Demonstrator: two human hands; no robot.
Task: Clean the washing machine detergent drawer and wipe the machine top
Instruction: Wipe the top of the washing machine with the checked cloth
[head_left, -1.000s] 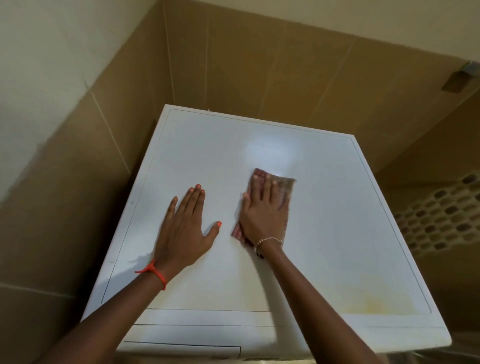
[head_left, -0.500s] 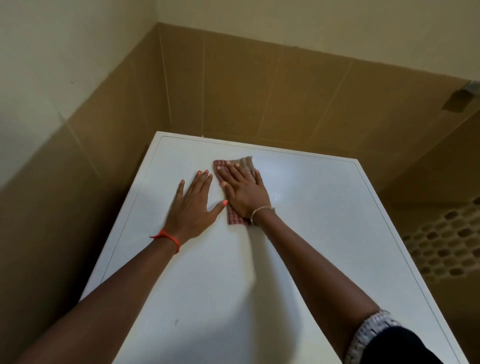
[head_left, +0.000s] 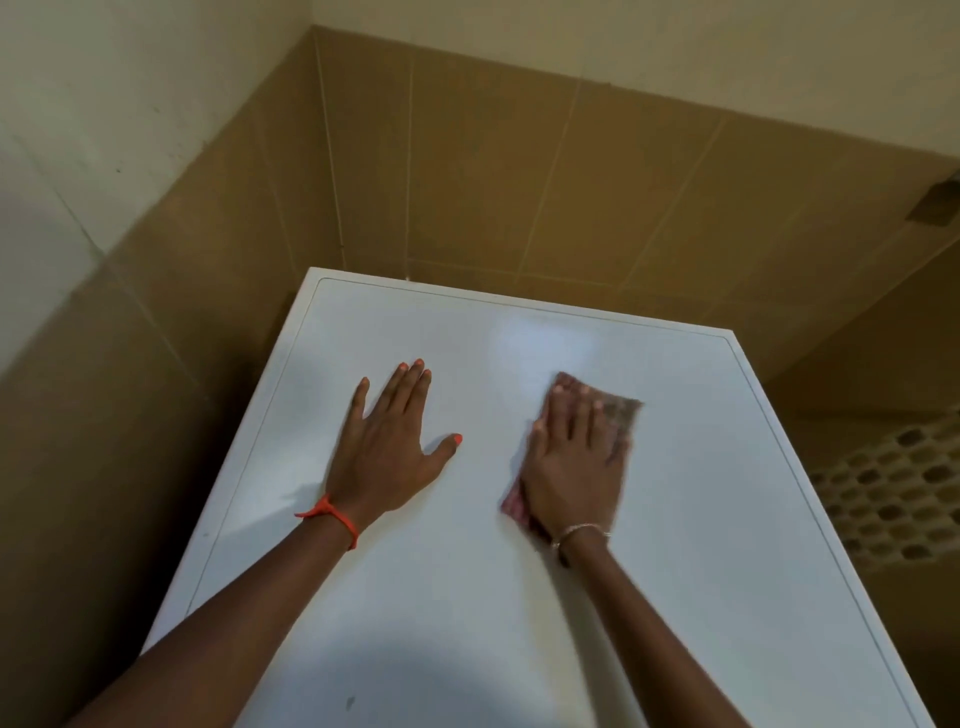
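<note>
Two hands flat on machine top (head_left: 467, 597) — I read left hand (head_left: 384, 457) fingers straight, holding nothing; right hand (head_left: 571, 467) fingers straight, pressing reddish cloth (head_left: 621, 415) — slightly blurred

The white machine top (head_left: 467, 582) bears both my hands and one cloth. My left hand (head_left: 387, 457) lies palm down on it, fingers straight. Well apart to its right, my right hand (head_left: 571, 462) presses a reddish checked cloth (head_left: 619, 410) flat; the cloth shows beyond my fingertips and beside my wrist.
</note>
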